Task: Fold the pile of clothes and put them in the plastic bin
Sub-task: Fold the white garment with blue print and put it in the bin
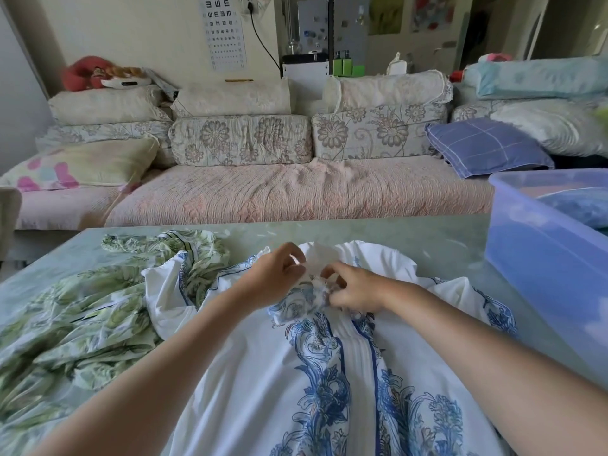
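On the table (427,245), left hand (274,274) and right hand (357,291) fingers pinch the garment (250,373) collar.

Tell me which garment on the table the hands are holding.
The white garment with blue floral print; the left hand and the right hand pinch its collar. The green leaf-print garment lies untouched.
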Demonstrator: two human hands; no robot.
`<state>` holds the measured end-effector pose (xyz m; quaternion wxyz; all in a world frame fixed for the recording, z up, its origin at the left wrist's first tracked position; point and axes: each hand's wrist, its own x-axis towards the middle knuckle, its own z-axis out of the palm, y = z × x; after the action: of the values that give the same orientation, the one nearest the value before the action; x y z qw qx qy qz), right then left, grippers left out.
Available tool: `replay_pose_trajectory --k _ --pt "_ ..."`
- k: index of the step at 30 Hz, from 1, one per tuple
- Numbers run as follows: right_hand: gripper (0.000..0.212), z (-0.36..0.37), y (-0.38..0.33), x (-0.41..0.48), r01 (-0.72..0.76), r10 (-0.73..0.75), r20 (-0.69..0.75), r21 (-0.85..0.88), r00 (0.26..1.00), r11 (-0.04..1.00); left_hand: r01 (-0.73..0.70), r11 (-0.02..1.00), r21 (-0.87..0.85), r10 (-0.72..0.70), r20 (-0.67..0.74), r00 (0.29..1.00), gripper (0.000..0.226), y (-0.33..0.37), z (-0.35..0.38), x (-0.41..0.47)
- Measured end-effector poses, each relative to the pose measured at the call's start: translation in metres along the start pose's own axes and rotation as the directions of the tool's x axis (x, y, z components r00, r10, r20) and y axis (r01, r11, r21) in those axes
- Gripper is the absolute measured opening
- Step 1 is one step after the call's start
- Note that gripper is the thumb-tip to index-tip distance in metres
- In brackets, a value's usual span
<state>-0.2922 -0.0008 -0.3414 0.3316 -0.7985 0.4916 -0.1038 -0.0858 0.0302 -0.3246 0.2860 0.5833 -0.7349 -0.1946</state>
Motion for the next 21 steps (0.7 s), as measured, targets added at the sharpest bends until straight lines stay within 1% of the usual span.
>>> replay_pose_trajectory --k 1,2,3,4,5,6,7,8,9,10,11,12,13,14,15,16,17,18,19,20,21 --pt "0.050 0.000 -0.001 0.000 0.006 -0.009 0.035 0.084 0.999 0.996 0.029 1.000 0.002 -0.029 0.076 0.997 0.011 -0.002 -0.001 -0.001" --pt "0.044 0.000 -0.003 -0.001 0.021 -0.029 0.063 0.134 0.998 0.991 0.046 0.998 0.043 -0.052 0.152 0.987 0.021 -0.004 -0.002 -0.003" --pt "0.037 0.002 -0.004 -0.002 0.031 -0.041 0.085 0.117 0.996 0.993 0.038 0.991 0.128 -0.067 0.229 0.971 0.033 -0.006 -0.003 -0.004" --pt "0.033 0.004 -0.004 -0.003 0.044 -0.049 0.101 0.045 0.994 0.998 0.010 0.974 0.228 -0.079 0.294 0.953 0.043 -0.009 -0.004 -0.006" --pt "0.030 0.006 -0.003 -0.003 0.059 -0.051 0.110 -0.076 0.993 0.995 -0.023 0.950 0.311 -0.090 0.345 0.934 0.047 -0.011 -0.005 -0.007" --pt "0.027 0.009 -0.002 -0.002 0.075 -0.055 0.112 -0.184 0.992 0.980 -0.049 0.930 0.363 -0.104 0.389 0.916 0.045 -0.013 -0.006 -0.007" --pt "0.023 0.011 0.000 0.001 0.080 -0.052 0.117 -0.245 0.992 0.966 -0.062 0.920 0.387 -0.116 0.419 0.901 0.038 -0.016 -0.005 -0.006" --pt "0.020 0.012 0.001 0.002 0.073 -0.042 0.123 -0.259 0.992 0.963 -0.063 0.918 0.390 -0.122 0.432 0.894 0.030 -0.018 -0.004 -0.005" --pt "0.019 0.012 0.001 0.002 0.059 -0.028 0.123 -0.252 0.992 0.966 -0.063 0.922 0.382 -0.112 0.418 0.901 0.024 -0.018 -0.003 -0.003" --pt "0.022 0.012 -0.001 0.002 0.044 -0.017 0.113 -0.241 0.993 0.970 -0.059 0.931 0.361 -0.080 0.358 0.930 0.021 -0.017 -0.003 -0.001" --pt "0.030 0.012 -0.002 0.002 0.029 -0.012 0.077 -0.221 0.997 0.975 -0.061 0.942 0.331 -0.024 0.247 0.969 0.017 -0.016 -0.002 0.002" --pt "0.042 0.012 -0.003 0.002 0.022 -0.020 0.011 -0.192 1.000 0.981 -0.079 0.951 0.299 0.051 0.101 0.994 0.015 -0.015 -0.002 0.005" --pt "0.053 0.012 -0.003 0.003 0.030 -0.043 -0.072 -0.166 0.997 0.986 -0.115 0.955 0.272 0.131 -0.039 0.991 0.016 -0.014 -0.002 0.006" --pt "0.063 0.013 -0.003 0.004 0.052 -0.074 -0.151 -0.141 0.986 0.989 -0.172 0.950 0.260 0.214 -0.143 0.966 0.018 -0.012 -0.003 0.008" --pt "0.072 0.013 -0.003 0.006 0.073 -0.099 -0.224 -0.121 0.970 0.990 -0.243 0.930 0.275 0.305 -0.210 0.929 0.018 -0.011 -0.003 0.008" --pt "0.079 0.013 -0.002 0.007 0.089 -0.115 -0.280 -0.103 0.953 0.991 -0.314 0.896 0.315 0.397 -0.247 0.884 0.017 -0.010 -0.003 0.008" --pt "0.081 0.013 0.000 0.009 0.088 -0.112 -0.310 -0.088 0.944 0.992 -0.375 0.853 0.364 0.480 -0.262 0.837 0.017 -0.010 -0.004 0.007" --pt "0.073 0.012 0.000 0.011 0.071 -0.094 -0.322 -0.084 0.942 0.994 -0.420 0.809 0.410 0.545 -0.261 0.796 0.019 -0.010 -0.005 0.006" --pt "0.055 0.011 0.000 0.011 0.044 -0.075 -0.323 -0.102 0.944 0.994 -0.449 0.772 0.451 0.587 -0.235 0.774 0.022 -0.011 -0.005 0.005" --pt "0.034 0.011 -0.002 0.011 0.013 -0.066 -0.322 -0.163 0.944 0.986 -0.486 0.741 0.462 0.620 -0.194 0.760 0.027 -0.011 -0.005 0.004" --pt "0.018 0.011 -0.004 0.010 -0.004 -0.080 -0.336 -0.243 0.938 0.970 -0.529 0.719 0.451 0.639 -0.129 0.758 0.034 -0.010 -0.005 0.003"
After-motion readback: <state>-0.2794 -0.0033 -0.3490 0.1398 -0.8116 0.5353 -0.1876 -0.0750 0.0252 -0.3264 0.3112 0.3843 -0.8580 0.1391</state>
